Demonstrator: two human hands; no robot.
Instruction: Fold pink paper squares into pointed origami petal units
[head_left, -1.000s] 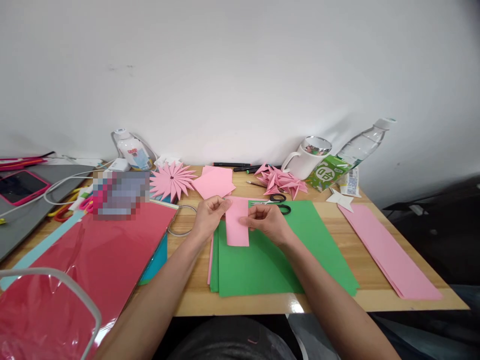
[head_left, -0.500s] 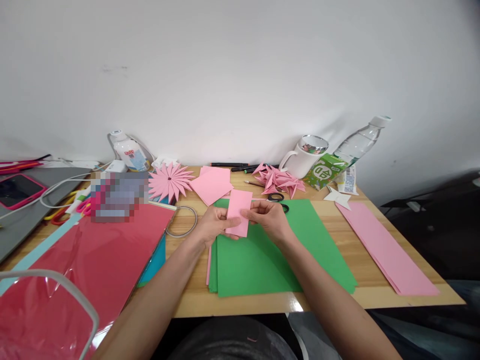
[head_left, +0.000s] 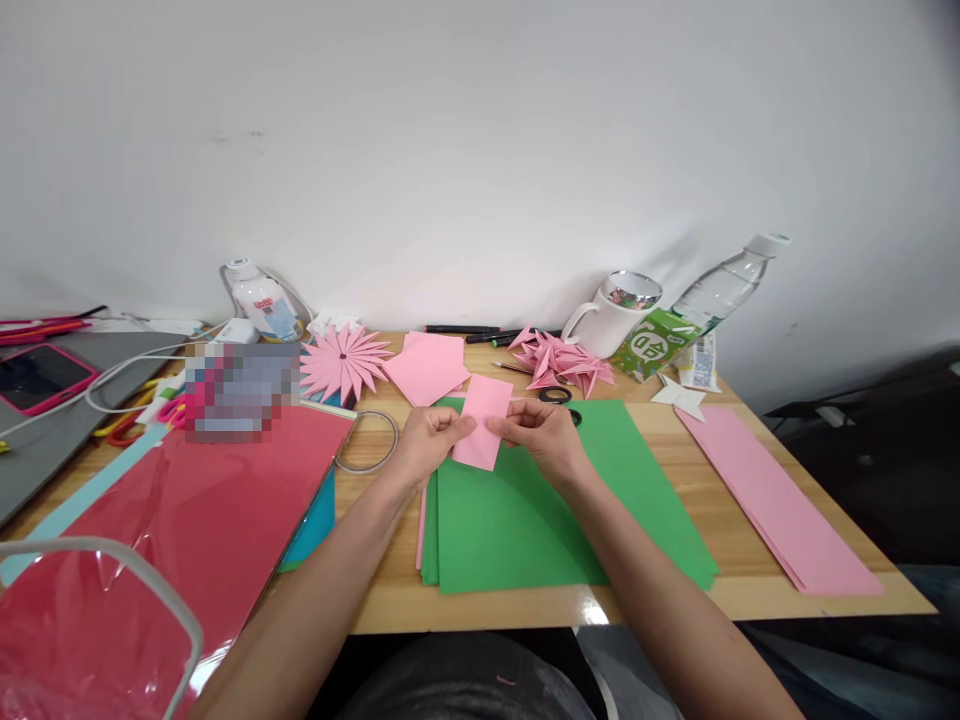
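2 bare hands pinch a small pink paper rectangle (head_left: 484, 400): the left hand (head_left: 429, 445) at its left edge, the right hand (head_left: 544, 440) at its right, thumbs on top, probably for a flat, steady hold. it lies over a green paper stack (head_left: 525, 530), perhaps serving as a work surface on the wooden table (head_left: 386, 560). clockwise from the rectangle: black-handled scissors (head_left: 556, 403) at 2 o'clock, seemingly within easy reach; long pink paper strips (head_left: 780, 510) between 3 and 4, well apart; a round, spiky pink paper flower (head_left: 343, 372) at 10.
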